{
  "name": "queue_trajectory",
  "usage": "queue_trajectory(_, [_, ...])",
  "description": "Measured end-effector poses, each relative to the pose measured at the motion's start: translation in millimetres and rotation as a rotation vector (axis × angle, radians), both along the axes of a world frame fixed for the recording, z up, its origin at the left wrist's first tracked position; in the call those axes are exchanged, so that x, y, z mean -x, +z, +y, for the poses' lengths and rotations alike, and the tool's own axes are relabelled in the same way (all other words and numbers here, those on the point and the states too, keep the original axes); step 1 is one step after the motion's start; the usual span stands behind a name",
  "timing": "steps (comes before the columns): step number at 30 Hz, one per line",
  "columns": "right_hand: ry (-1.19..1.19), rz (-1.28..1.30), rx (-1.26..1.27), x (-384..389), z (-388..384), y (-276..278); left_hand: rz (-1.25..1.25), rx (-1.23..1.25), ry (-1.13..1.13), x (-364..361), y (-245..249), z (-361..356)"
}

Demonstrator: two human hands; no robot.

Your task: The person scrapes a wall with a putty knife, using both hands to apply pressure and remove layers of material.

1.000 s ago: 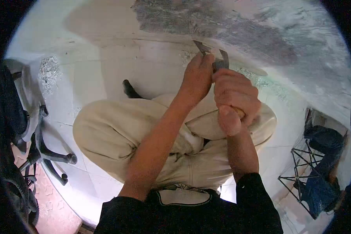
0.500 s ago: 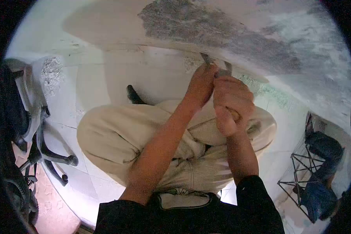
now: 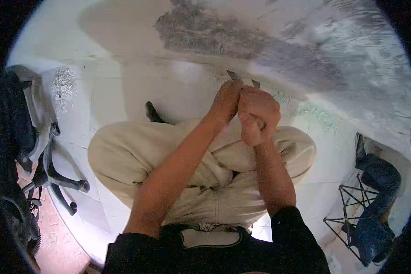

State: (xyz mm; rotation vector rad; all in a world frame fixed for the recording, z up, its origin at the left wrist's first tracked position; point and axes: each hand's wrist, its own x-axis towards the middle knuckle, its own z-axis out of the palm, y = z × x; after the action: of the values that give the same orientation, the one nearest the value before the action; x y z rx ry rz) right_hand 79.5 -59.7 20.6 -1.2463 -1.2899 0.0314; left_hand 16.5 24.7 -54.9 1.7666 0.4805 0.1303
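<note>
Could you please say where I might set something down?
Floor looks bare between the pale debris and the black tip, and between the right knee and the wire frame. It is crowded around the left hand, right hand and blades.

Both hands (image 3: 261, 109) w/ blades (image 3: 232, 75), nr wall (image 3: 278, 52)

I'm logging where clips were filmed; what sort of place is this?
Probably an indoor room under renovation: the wall has rough, dark patches, pale debris lies on the tiled floor, and a chair base stands nearby.
</note>
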Motion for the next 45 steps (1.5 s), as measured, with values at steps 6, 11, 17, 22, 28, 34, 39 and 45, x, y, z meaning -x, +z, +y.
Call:
queue_trajectory(6, [0.122, 0.072, -0.033, -9, -6, 1, 0.256, 0.242, 0.113, -1, 62, 5])
queue_trajectory(11, [0.192, 0.124, 0.123, -10, 2, 5, 0.134, 0.247, 0.058, 3, 41, 17])
queue_trajectory(17, [0.299, 0.082, 0.209, -10, 0, 20, -0.182, -0.434, 0.213, 9, 6, -15])
queue_trajectory(22, [0.269, 0.073, 0.192, -10, 3, 15, -0.201, -0.310, 0.418, -2, -5, -26])
queue_trajectory(28, [0.223, 0.095, 0.067, -6, 8, 23, -0.193, -0.258, 0.356, -1, 12, -26])
queue_trajectory(34, [0.197, 0.089, 0.048, -4, 5, 22, -0.119, 0.072, 0.424, -5, 26, -20])
queue_trajectory(39, [0.205, 0.047, 0.023, 5, 4, 25, -0.085, -0.044, 0.404, -1, 43, -22])
queue_trajectory(45, [0.225, 0.036, 0.025, 3, 6, 26, -0.138, -0.343, 0.423, -4, 28, -24])
